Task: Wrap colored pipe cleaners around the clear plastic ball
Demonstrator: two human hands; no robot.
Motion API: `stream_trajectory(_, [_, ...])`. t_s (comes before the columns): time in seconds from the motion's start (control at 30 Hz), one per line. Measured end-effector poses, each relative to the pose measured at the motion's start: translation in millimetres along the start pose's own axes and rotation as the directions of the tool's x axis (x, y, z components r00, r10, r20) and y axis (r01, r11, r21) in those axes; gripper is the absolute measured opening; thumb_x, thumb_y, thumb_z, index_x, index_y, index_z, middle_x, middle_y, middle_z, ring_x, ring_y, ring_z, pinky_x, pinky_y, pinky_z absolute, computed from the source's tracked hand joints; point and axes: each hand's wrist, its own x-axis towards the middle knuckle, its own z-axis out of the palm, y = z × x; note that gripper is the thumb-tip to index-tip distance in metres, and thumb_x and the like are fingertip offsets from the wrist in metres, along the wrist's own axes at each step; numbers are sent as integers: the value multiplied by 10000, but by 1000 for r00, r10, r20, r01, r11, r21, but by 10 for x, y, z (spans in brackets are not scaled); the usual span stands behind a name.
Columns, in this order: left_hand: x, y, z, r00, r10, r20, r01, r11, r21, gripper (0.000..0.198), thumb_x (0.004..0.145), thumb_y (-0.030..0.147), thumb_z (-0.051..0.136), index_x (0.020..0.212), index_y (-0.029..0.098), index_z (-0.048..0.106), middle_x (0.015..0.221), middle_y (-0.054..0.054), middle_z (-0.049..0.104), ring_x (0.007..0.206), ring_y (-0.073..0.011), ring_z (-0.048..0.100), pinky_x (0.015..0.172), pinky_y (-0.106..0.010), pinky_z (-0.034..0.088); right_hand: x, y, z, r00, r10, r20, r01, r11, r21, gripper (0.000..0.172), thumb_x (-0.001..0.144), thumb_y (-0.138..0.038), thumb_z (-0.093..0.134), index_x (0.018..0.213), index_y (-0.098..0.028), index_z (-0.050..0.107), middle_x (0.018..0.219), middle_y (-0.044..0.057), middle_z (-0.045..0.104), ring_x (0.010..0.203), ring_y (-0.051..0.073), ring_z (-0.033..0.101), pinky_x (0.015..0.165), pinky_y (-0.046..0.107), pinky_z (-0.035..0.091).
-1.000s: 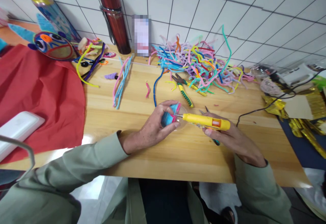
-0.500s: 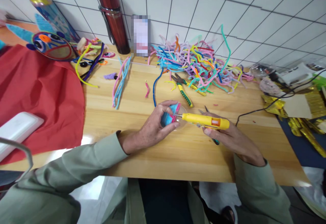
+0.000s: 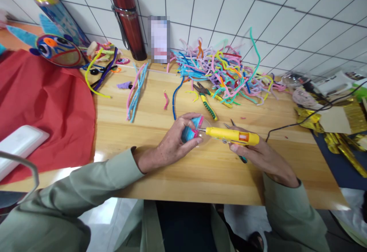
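Between the fingers and thumb of my left hand (image 3: pixel 176 137) is a clear plastic dome (image 3: pixel 207 136), partly covered with blue pipe cleaner (image 3: pixel 188 132) and edged in pink. My right hand (image 3: pixel 258 152) grips a yellow hot glue gun (image 3: pixel 229 135). Its metal nozzle points left and meets, or nearly meets, the pink edge. Part of the dome is hidden behind my left fingers. Beneath the glue gun and my right hand lies a small pair of pliers (image 3: pixel 243 159), mostly covered; its tips show above the gun.
Behind my hands lie yellow-green pliers (image 3: pixel 208 106) and a heap of coloured pipe cleaners (image 3: pixel 220 70). A red thermos (image 3: pixel 129 26) and a blurred phone (image 3: pixel 159 39) stand by the wall. Red cloth (image 3: pixel 65 110) covers the left side; a black cord (image 3: pixel 301 123) runs right.
Almost nothing differs. The glue gun has shifted very slightly to the right, while my left hand keeps its hold on the dome.
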Motion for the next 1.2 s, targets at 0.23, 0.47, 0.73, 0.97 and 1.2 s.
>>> stream_trajectory(0.23, [5, 15, -15, 1000, -6, 12, 6, 1000, 5, 232, 1046, 282, 706, 1173, 245, 515, 1502, -185, 617, 1424, -300, 623, 1162, -535, 531, 13, 46, 12, 1000, -2, -6, 2, 1000, 8, 490, 912, -693, 722, 1105, -251, 811, 972, 93, 800, 1081, 353, 753, 930, 468, 645])
stream_trajectory(0.47, [8, 10, -24, 1000, 0, 28, -1, 1000, 25, 254, 1044, 280, 711, 1183, 249, 502, 1503, -194, 606, 1426, -295, 619, 1161, -549, 537, 10, 21, 11, 1000, -8, -11, 8, 1000, 27, 462, 898, -694, 744, 1042, -259, 801, 923, 64, 784, 899, 291, 746, 781, 383, 638])
stream_trajectory(0.73, [9, 4, -23, 1000, -4, 23, 3, 1000, 15, 239, 1043, 290, 709, 1172, 252, 512, 1502, -183, 618, 1412, -302, 629, 1151, -543, 541, 1, 14, 22, 1000, 10, -25, -9, 999, 33, 437, 893, -682, 749, 1044, -275, 797, 933, 65, 790, 921, 311, 750, 778, 405, 636])
stream_trajectory(0.97, [14, 28, -33, 999, -13, 30, 12, 1000, 19, 241, 1046, 291, 708, 1173, 249, 507, 1505, -194, 613, 1416, -301, 628, 1150, -543, 539, 1, 31, 21, 1000, -8, -21, 8, 1000, 22, 462, 905, -687, 735, 1080, -265, 807, 996, 83, 807, 1048, 342, 759, 898, 452, 650])
stream_trajectory(1.2, [12, 19, -25, 999, -17, 27, 16, 1000, 23, 239, 1046, 306, 709, 1161, 250, 507, 1506, -194, 616, 1419, -308, 625, 1148, -553, 538, 0, 35, 25, 999, 12, -41, -10, 999, 47, 509, 901, -709, 738, 1141, -266, 807, 1028, 89, 826, 1109, 360, 766, 946, 475, 655])
